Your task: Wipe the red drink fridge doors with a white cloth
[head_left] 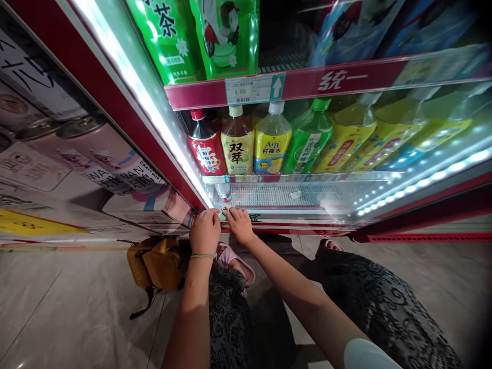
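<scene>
My left hand (205,229) is closed at the lower left corner of a lit drinks fridge, its fingers curled and mostly hidden from above. Close beside it, my right hand (239,224) bends its fingers inward over the same spot. A small whitish-green thing (222,216) shows between the fingertips of both hands, too small and covered to name. Just beyond the hands, a small bottle with a white cap (223,192) stands at the left end of the wire bottom shelf (269,196).
Several drink bottles, among them a yellow-labelled lemon water bottle (272,143), line the shelf above. Green tea bottles (226,41) stand higher up. Stacked pink cans (111,148) are on the left. A brown backpack (161,262) rests on the floor near my feet.
</scene>
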Available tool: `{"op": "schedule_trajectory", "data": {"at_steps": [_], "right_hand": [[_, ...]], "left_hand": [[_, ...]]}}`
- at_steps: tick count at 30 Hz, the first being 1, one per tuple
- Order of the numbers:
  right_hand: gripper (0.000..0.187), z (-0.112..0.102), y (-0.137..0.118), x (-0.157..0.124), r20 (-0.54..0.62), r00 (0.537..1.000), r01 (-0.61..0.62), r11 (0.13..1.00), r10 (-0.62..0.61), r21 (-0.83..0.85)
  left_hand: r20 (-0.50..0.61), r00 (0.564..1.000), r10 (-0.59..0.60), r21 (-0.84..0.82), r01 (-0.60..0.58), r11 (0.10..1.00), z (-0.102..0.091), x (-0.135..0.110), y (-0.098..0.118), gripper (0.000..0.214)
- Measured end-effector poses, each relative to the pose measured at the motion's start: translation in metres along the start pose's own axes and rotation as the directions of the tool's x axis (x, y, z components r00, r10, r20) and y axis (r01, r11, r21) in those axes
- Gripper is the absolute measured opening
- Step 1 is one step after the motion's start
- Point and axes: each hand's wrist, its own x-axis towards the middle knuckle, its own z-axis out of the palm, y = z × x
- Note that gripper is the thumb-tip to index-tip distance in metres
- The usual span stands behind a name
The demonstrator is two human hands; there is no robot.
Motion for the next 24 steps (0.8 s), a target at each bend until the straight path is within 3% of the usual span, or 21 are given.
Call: {"op": "schedule_trajectory", "data": {"at_steps": [6, 14, 20, 24], "right_hand": [[0.030, -0.039, 0.051, -0.025, -0.047, 0.998, -0.056, 0.994, 0.052, -0.093], [0.030, -0.093, 0.140, -0.071, -0.177, 0.970, -0.193, 0.970, 0.165, -0.151], [0.028, -0.123, 0.211, -0.109, -0.260, 0.922, -0.332, 0.932, 0.287, -0.148], [0.028, -0.143, 0.259, -0.135, -0.329, 0.859, -0.452, 0.883, 0.392, -0.128]], "left_hand": [[0.030, 0.998, 0.061, -0.012, -0.060, 0.998, 0.010, 0.003, 0.045, 0.028], [0.144, 0.972, 0.188, 0.013, -0.192, 0.981, 0.032, 0.002, 0.120, 0.027], [0.262, 0.911, 0.319, -0.006, -0.330, 0.944, 0.057, -0.004, 0.179, 0.028], [0.319, 0.868, 0.380, -0.016, -0.395, 0.918, 0.072, -0.009, 0.215, 0.030]]}}
